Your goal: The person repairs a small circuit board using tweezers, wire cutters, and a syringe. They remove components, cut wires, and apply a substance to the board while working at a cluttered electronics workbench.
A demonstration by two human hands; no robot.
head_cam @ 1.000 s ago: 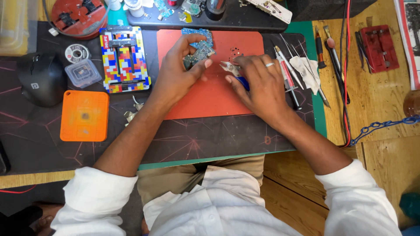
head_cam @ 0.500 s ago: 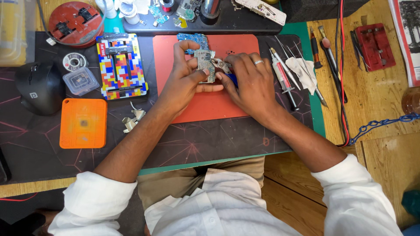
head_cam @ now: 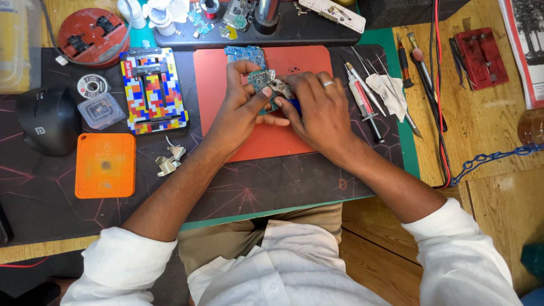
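Over the red mat (head_cam: 238, 141), near its far edge, the left hand (head_cam: 241, 107) is closed around a small blue-green circuit board (head_cam: 262, 79), thumb pressing its top face. The right hand (head_cam: 320, 107), touching the left, grips small metal cutters (head_cam: 279, 86) with a blue handle, their tip on the board. Left of the mat stand a multicoloured board holder (head_cam: 153, 90) and an orange square pad (head_cam: 106, 165); syringes (head_cam: 362, 96) lie to its right.
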